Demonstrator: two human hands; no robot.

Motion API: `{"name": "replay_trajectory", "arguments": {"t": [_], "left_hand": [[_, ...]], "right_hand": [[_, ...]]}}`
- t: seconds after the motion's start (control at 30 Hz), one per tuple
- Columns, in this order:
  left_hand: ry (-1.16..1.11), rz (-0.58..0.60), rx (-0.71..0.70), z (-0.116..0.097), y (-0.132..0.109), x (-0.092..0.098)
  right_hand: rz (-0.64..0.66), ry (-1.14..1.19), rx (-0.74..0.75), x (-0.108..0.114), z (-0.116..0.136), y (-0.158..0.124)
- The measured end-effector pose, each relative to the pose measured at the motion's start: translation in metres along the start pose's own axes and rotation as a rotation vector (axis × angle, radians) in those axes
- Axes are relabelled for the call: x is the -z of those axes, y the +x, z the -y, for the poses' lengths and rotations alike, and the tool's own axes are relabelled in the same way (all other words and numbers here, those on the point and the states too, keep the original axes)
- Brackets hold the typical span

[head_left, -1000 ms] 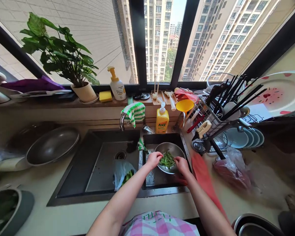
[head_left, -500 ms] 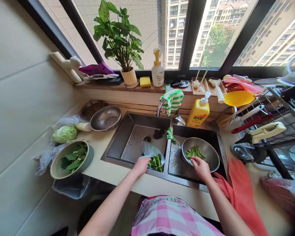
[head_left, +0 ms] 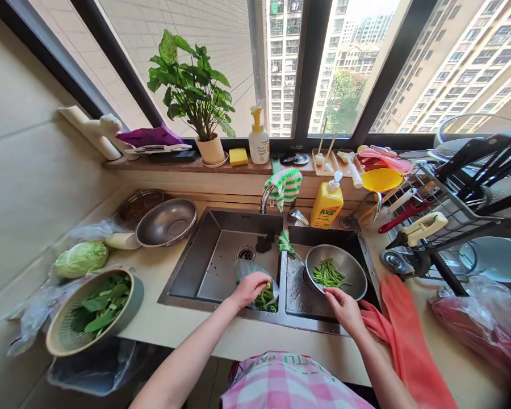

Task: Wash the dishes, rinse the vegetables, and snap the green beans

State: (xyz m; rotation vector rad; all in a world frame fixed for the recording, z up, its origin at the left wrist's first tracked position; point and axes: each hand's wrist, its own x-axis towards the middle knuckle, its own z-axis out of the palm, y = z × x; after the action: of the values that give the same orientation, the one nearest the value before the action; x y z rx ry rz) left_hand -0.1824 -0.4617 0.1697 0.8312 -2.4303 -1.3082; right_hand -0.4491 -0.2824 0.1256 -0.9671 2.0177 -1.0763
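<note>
A clear plastic bag (head_left: 246,269) of long green beans (head_left: 266,301) lies at the front of the left sink basin. My left hand (head_left: 249,291) is over the bag, its fingertips pinched on a green bean. In the right basin sits a metal bowl (head_left: 352,266) with short green bean pieces (head_left: 328,274) inside. My right hand (head_left: 344,308) is at the bowl's front rim, thumb and fingers pressed together. Whatever they may hold is too small to make out.
Left of the sink (head_left: 183,270) stand a colander of leafy greens (head_left: 56,335), a cabbage (head_left: 82,258) and a pan (head_left: 167,221). Red rubber gloves (head_left: 402,324) drape over the right counter, beside a dish rack (head_left: 472,213). A yellow soap bottle (head_left: 326,204) stands behind the faucet (head_left: 264,197).
My left hand has risen slightly from the bag's edge, now with a green bean at its fingertips. My right hand has drawn back from the bean pieces to the bowl's rim. The view has shifted.
</note>
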Motion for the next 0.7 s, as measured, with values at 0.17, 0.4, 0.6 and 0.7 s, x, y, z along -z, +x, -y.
{"name": "replay_trajectory", "arguments": {"t": [0.17, 0.4, 0.6, 0.7], "left_hand": [[-0.311, -0.226, 0.047, -0.063, 0.033, 0.016], [-0.471, -0.072, -0.039, -0.125, 0.102, -0.034], [-0.354, -0.101, -0.042, -0.125, 0.131, -0.081], [-0.45, -0.086, 0.052, -0.119, 0.14, -0.098]], "right_hand": [[-0.027, 0.259, 0.113, -0.008, 0.058, -0.004], [-0.194, 0.484, 0.278, 0.005, 0.133, 0.017], [-0.315, 0.402, 0.212, 0.033, 0.108, 0.033], [-0.315, 0.552, 0.101, 0.036, 0.091, 0.041]]}}
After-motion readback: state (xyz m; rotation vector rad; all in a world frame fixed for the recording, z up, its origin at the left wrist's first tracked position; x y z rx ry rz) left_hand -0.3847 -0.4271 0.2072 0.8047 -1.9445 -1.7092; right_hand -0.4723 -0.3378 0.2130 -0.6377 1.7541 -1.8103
